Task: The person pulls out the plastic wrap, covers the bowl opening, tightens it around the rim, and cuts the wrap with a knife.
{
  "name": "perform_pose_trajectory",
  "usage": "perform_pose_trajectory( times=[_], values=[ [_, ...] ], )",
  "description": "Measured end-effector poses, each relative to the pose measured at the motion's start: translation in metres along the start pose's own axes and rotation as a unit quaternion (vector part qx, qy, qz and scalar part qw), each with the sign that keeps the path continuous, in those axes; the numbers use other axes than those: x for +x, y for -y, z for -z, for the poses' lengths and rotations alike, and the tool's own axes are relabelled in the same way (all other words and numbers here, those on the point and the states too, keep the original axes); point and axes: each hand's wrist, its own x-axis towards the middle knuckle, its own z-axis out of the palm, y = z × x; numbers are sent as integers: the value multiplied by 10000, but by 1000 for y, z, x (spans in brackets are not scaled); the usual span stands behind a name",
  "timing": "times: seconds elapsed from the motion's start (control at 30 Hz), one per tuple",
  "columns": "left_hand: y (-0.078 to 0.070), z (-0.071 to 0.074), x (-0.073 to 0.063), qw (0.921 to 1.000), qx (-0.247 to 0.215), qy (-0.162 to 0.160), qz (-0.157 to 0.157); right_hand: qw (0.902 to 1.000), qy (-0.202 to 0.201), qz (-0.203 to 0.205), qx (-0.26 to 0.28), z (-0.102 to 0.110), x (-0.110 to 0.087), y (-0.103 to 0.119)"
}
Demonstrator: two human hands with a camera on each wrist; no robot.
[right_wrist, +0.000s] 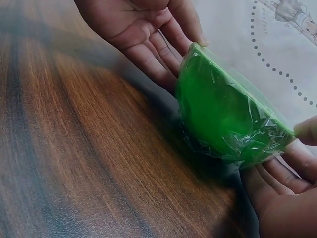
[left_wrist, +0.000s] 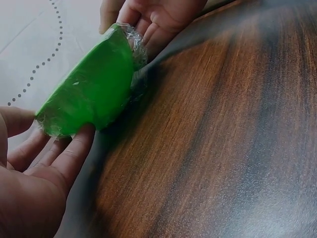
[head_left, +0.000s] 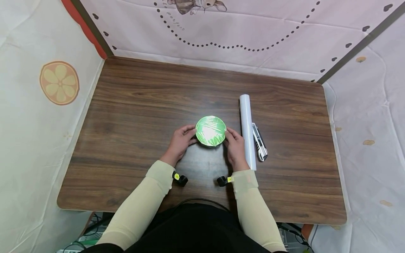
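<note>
A green bowl (head_left: pixel 210 131) with clear plastic wrap stretched over its top is held between both hands in the head view. My left hand (head_left: pixel 182 142) grips its left side, thumb at the rim and fingers against the lower wall. On the opposite side my right hand (head_left: pixel 235 146) pinches the rim the same way. The left wrist view shows the bowl (left_wrist: pixel 94 84) from the side, with crinkled wrap gathered along its wall. In the right wrist view, loose film bunches below the rim of the bowl (right_wrist: pixel 223 109), close over the table.
To the right of the right hand lies a white roll (head_left: pixel 247 131) on the brown wooden table (head_left: pixel 142 98). Beside it, a utility knife (head_left: pixel 260 142) rests against the roll's right side. Light fabric panels (head_left: pixel 221 31) stand around the back and sides.
</note>
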Motion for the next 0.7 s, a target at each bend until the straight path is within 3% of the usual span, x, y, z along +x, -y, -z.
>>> perform_pose_trajectory(
  times=[0.37,0.53,0.7],
  values=[
    [-1,3,7,9997,242,-106,2,10000,66,9,-45,-2,4,2],
    [-6,6,8,9961,881,-22,66,9998,41,-10,-174,-2,3,2],
    [-14,7,7,9883,1507,84,211,9964,84,-40,-837,2,-1,13]
  ],
)
